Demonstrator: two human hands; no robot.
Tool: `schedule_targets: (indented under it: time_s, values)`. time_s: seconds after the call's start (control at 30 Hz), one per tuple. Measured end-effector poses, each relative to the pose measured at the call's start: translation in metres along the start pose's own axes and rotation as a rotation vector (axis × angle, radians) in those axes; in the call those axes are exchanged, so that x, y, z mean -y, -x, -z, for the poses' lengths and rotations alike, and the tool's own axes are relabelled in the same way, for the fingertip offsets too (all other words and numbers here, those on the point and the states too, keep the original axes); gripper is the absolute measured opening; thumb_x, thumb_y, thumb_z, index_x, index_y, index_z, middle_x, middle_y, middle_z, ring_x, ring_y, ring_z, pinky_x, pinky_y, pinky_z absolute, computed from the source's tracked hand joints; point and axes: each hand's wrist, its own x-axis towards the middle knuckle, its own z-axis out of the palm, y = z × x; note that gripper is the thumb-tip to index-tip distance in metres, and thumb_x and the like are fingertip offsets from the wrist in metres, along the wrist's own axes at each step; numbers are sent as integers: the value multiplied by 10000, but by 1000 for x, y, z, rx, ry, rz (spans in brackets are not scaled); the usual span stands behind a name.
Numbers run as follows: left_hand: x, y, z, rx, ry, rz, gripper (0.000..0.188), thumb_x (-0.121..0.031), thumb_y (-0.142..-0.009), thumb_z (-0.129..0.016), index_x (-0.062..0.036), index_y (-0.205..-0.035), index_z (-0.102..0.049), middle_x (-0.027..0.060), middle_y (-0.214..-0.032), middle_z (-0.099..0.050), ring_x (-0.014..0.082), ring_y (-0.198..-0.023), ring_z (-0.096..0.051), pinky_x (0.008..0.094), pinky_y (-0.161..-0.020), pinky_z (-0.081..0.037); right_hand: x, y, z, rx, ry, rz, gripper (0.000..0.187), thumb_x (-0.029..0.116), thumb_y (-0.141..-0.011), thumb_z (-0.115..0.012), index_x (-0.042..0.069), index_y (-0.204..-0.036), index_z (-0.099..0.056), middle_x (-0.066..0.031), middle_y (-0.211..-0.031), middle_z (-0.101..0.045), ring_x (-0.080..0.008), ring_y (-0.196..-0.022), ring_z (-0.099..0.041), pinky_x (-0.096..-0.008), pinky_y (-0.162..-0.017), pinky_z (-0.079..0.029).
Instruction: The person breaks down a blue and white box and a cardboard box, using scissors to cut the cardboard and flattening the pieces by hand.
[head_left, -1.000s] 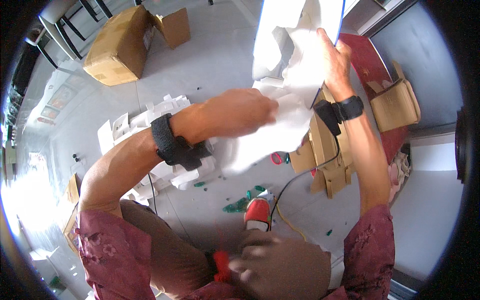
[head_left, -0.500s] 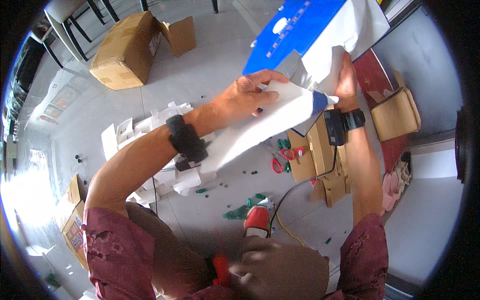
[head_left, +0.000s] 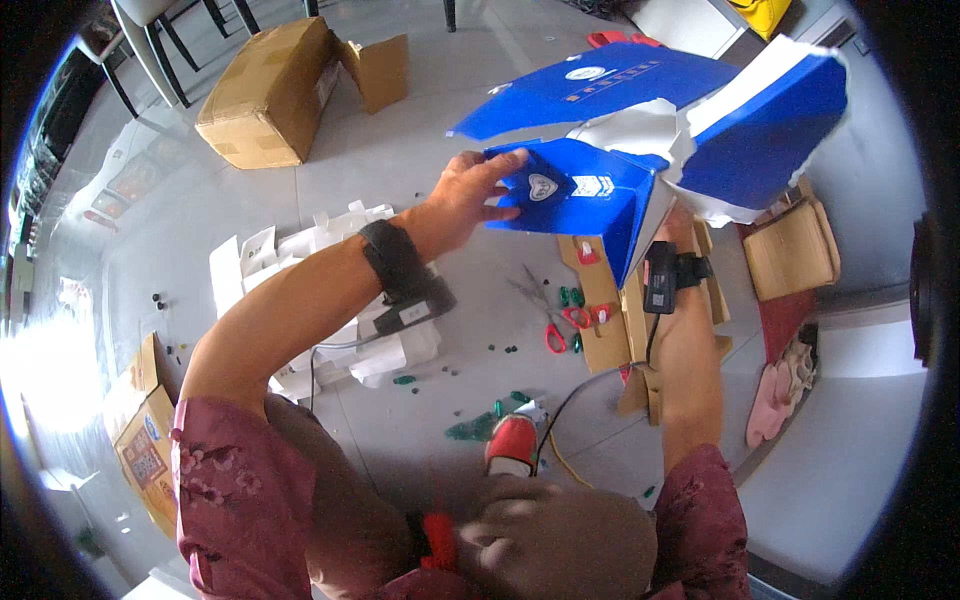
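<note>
A torn cardboard box [head_left: 625, 205], blue outside with ragged white edges, is held up in front of me. My left hand [head_left: 470, 195] grips the left edge of one blue panel, fingers over it and thumb below. Behind the lower right side, my right hand [head_left: 680, 228] holds the box; its fingers are mostly hidden by the cardboard. One wide blue flap [head_left: 620, 88] spreads away from me, and another torn blue piece [head_left: 765, 140] sticks out to the right. Each wrist wears a black strap with a small device.
Folded white cardboard [head_left: 385, 345] lies on the floor at left. Red-handled scissors [head_left: 555, 335] and small green pieces lie beside flattened brown cardboard [head_left: 600, 345]. A brown carton [head_left: 265, 95] stands far left, an open one [head_left: 795, 250] at right, near pink shoes [head_left: 770, 400].
The box has turned, so its blue faces now show where white was uppermost. My left hand has shifted left and a little down, to the panel's edge.
</note>
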Motion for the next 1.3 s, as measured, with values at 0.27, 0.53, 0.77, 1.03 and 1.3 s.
schedule_targets:
  time_s: [0.27, 0.53, 0.77, 1.03, 1.3]
  values:
    - [-19, -6, 28, -54, -116, -330, 623, -313, -695, -703, -60, -1180, -404, 67, -1193, -448, 202, -1068, -417, 373, -907, -339, -10, 4, 18, 34, 280, -73, 479, 378, -839, -497, 29, -1164, -454, -102, -1066, -548, -207, -913, -550, -344, -780, -461]
    - [-58, 3, 46, 287, -93, -241, 326, -34, -705, -657, -11, -1021, -584, 93, -985, -606, 185, -885, -571, 287, -865, -433, -27, 11, 38, 200, 713, -150, 433, 329, -842, -508, 25, -1148, -471, -95, -1029, -566, -197, -872, -563, -327, -752, -469]
    - [-66, -7, 40, 304, -407, -529, 221, -8, -680, -578, 17, -893, -635, 104, -847, -644, 151, -717, -611, 275, -707, -510, -23, 13, 66, 378, 1133, -142, 394, 287, -844, -517, 21, -1133, -486, -89, -997, -583, -188, -836, -574, -312, -728, -475]
    - [-66, 15, 11, 671, -921, -454, 254, -80, -539, -562, 21, -752, -656, 150, -898, -637, 194, -790, -591, 292, -733, -466, 31, 57, 51, 334, 569, -661, 305, 199, -857, -521, 3, -1090, -497, -69, -910, -595, -103, -813, -568, -219, -683, -467]
    - [-59, 34, -15, 638, -1180, -488, 155, -110, -523, -541, 32, -569, -584, 164, -869, -625, 231, -720, -574, 288, -632, -459, -3, 84, -29, 540, 1413, 279, 554, 166, -775, -598, -42, -1234, -365, -151, -1094, -538, -265, -981, -547, -321, -794, -458]
